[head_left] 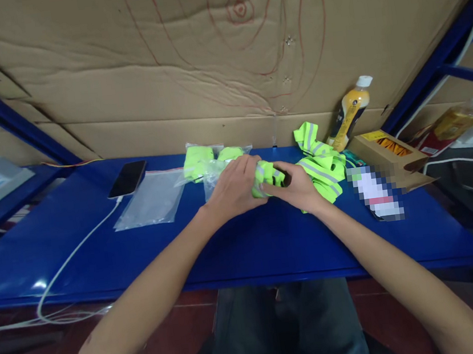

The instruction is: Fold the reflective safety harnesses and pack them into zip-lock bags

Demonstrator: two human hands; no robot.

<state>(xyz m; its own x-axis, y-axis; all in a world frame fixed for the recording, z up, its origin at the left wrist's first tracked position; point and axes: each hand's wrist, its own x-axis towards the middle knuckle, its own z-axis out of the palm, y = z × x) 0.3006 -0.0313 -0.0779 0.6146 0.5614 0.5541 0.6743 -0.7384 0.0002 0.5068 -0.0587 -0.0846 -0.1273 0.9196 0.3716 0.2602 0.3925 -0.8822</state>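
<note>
Fingers of left hand (234,186) and right hand (299,187) were wrapped around the neon bundle (267,173) over the counter (250,255), loose striped fabric (325,176) just right of the bundle, bagged neon pieces (197,162) left of it, clear bags (153,201) and phone (128,179) farther left.

Phone (127,179) left, box (375,153) right on the bench (255,255)

Plastic bags (153,201) lie just right of the phone. Farther right, near the far edge, sit bagged bundles (197,161). Centrally, a strap bundle (267,174) is between the left fingers (246,165) and right fingers (289,169). Right of these lie loose straps (322,171); a drink bottle (349,110) stands beyond, left of the box. Cardboard (208,88) rises behind.
</note>
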